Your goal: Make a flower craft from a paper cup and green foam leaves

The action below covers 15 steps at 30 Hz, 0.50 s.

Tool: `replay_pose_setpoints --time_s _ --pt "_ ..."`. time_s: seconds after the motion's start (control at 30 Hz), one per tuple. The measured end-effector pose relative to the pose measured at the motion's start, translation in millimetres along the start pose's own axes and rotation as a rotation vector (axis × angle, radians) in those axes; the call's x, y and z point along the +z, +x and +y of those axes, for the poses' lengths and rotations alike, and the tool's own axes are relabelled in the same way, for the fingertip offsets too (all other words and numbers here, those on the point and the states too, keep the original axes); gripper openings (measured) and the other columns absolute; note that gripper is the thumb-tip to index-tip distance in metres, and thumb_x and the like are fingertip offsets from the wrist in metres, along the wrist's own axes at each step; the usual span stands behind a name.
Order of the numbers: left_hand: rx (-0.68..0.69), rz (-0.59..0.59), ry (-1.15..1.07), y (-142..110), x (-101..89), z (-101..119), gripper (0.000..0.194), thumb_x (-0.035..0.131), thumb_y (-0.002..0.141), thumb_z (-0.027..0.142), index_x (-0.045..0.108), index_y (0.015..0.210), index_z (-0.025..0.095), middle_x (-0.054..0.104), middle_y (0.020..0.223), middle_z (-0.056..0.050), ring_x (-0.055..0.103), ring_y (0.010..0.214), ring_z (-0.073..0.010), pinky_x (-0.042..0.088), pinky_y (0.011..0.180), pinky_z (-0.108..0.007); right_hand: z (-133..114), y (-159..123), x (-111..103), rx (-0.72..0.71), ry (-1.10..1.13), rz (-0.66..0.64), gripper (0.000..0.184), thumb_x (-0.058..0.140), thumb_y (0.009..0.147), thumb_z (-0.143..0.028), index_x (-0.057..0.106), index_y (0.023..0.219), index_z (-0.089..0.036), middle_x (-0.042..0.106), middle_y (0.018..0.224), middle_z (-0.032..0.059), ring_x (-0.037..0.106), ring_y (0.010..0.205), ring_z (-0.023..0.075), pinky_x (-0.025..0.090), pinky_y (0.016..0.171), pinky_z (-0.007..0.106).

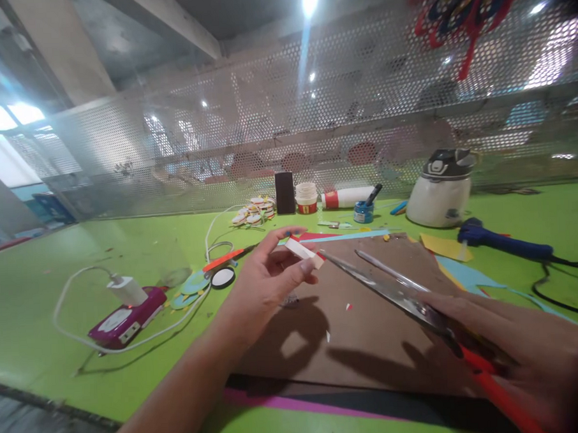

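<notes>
Between the thumb and fingers of my left hand (267, 278) is a small white paper piece (304, 251) with red at its ends. My right hand (524, 340) is closed around the red handles of a pair of scissors (393, 295). The blades are parted, and their tips point left toward the paper piece, close to its right end. Below both hands lies a brown board (371, 353). Two tiny paper scraps, one red and white (349, 307), rest on it. My right fingers are partly hidden and blurred.
A purple power strip (128, 319) with a white charger and cable sits left, near an orange cutter (224, 260) and a round white-topped lid (223, 278). Behind stand paper cups (307, 200), a blue jar (363, 212) and a white kettle (439, 197). A blue-handled tool (510, 242) lies right.
</notes>
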<state>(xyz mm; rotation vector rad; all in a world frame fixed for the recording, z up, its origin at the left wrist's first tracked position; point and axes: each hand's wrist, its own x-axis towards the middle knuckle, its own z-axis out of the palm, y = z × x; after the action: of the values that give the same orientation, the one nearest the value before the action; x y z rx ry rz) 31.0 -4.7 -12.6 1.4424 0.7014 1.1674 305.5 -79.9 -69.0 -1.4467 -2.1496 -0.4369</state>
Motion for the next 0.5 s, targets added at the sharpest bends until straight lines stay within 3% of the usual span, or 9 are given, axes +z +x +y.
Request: replay_pose_setpoints --time_s 0.2,0.5 --pt "0.018 0.041 -0.039 0.5 3.0 -1.2 0.037 0.074 0.076 0.02 0.057 0.11 0.02 0.071 0.096 -0.003 0.063 0.075 -0.0094 0.051 0.071 -0.023 7.1 -6.6 9.0 -0.003 -0.01 -0.055 0.048 0.054 0.082 -0.028 0.048 0.129 -0.035 0.069 0.111 0.0036 0.068 0.089 0.0251 0.054 0.065 0.034" --pt "0.0 0.034 0.012 0.0 4.2 -3.1 0.041 0.073 0.076 0.017 0.053 0.113 0.02 0.069 0.098 -0.003 0.065 0.078 -0.0108 0.053 0.069 -0.022 0.1 -2.3 5.9 -0.033 -0.037 -0.076 0.042 0.047 0.088 -0.029 0.046 0.13 -0.031 0.067 0.098 0.0045 0.066 0.074 0.0218 0.05 0.058 0.033"
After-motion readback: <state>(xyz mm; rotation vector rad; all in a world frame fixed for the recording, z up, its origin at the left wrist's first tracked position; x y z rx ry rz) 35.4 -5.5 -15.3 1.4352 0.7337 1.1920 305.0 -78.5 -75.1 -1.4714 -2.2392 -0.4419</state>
